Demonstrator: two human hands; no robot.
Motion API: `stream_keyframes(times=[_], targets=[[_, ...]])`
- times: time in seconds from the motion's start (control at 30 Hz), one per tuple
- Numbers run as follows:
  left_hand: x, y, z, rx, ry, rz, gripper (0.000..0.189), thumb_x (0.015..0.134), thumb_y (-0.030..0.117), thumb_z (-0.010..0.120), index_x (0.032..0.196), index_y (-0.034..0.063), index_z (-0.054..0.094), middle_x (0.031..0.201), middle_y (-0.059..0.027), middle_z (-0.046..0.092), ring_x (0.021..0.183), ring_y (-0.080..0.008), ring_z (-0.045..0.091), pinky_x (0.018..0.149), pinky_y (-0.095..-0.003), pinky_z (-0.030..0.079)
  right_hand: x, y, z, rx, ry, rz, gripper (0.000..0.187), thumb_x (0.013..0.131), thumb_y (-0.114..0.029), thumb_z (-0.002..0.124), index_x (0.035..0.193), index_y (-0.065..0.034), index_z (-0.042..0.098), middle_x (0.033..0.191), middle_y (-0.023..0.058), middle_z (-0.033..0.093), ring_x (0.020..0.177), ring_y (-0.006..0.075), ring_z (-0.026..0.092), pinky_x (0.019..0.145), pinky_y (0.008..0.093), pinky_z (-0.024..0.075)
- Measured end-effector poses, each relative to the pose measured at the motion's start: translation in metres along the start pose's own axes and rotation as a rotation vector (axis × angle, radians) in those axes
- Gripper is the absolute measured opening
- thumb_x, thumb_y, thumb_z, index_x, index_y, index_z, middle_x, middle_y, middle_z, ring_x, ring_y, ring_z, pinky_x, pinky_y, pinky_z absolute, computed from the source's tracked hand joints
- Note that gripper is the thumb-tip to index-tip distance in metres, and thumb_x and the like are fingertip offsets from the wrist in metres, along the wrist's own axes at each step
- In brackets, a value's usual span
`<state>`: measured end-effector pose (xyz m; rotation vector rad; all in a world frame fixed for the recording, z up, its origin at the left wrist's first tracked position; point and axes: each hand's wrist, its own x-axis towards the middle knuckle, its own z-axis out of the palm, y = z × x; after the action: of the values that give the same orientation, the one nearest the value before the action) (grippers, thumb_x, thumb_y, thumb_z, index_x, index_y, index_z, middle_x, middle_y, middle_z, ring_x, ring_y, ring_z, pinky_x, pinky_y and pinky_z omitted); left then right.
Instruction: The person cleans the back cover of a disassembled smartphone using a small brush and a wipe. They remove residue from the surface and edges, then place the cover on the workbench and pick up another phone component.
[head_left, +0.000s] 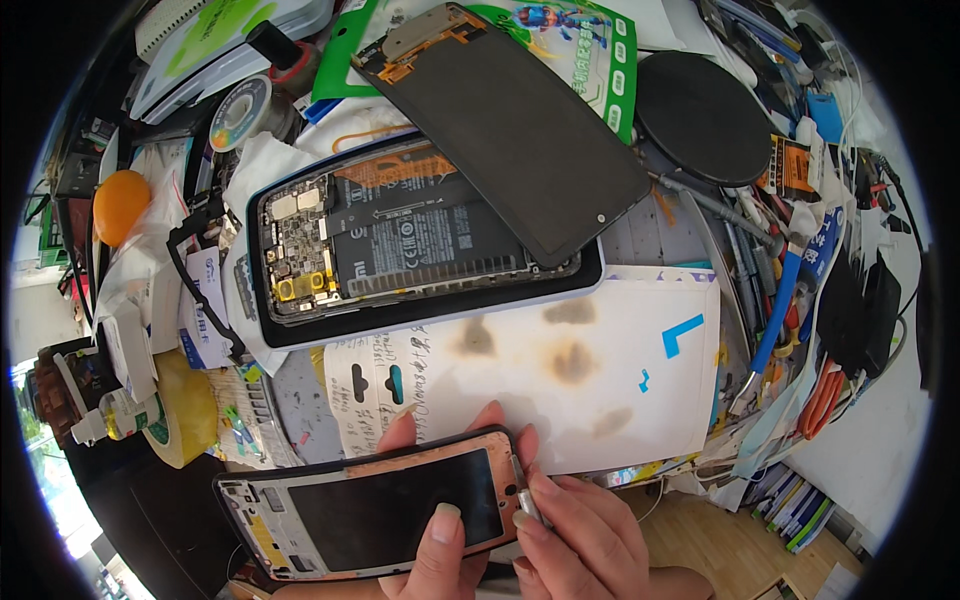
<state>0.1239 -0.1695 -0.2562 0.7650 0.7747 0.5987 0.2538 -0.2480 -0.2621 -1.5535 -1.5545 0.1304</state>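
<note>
My left hand (439, 544) holds a phone's mid-frame (420, 461), thumb over its front and fingertips along the far edge. The frame has copper-coloured and silvery areas around a dark rectangular panel. Between the thumb and fingers of my right hand (581, 525) is a slim metal tool (531, 508), its thin tip against the right end of the frame; its exact kind is unclear. Beyond my hands lies an opened phone (405, 232) with its battery and circuit board exposed. A detached phone screen (517, 142) rests slantwise across it, orange flex cables at its upper end.
A scorched white paper sheet (645, 427) lies under the opened phone's near side. At the left are an orange ball-like object (122, 208), a solder spool (241, 112) and a yellow tape roll (184, 412). A black disc (701, 116) and a blue-handled tool (778, 311) lie right.
</note>
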Motion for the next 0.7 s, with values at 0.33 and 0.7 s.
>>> stream_keyframes(times=[0.33, 0.7], targets=[[0.005, 0.015, -0.023, 0.463, -0.291, -0.113, 0.055, 0.103, 0.02, 0.038, 0.156, 0.0078, 0.03, 0.16, -0.0113, 0.037, 0.151, -0.0264, 0.029, 0.122, -0.053, 0.017, 0.011, -0.003, 0.0, -0.052, -0.01, 0.073, 0.029, 0.09, 0.001, 0.064, 0.116, 0.0124, 0.065, 0.122, 0.0298, 0.064, 0.102, 0.0374, 0.067, 0.085, 0.0389, 0.0566], [0.006, 0.019, -0.018, 0.565, -0.292, -0.095, 0.054, 0.103, 0.025, 0.036, 0.152, 0.0025, 0.04, 0.157, -0.0061, 0.043, 0.151, -0.0221, 0.031, 0.123, -0.0508, 0.009, 0.011, 0.007, -0.001, -0.048, 0.017, -0.026, 0.029, 0.09, 0.001, 0.064, 0.117, 0.0119, 0.065, 0.122, 0.0297, 0.065, 0.1, 0.0362, 0.068, 0.084, 0.0383, 0.0564]])
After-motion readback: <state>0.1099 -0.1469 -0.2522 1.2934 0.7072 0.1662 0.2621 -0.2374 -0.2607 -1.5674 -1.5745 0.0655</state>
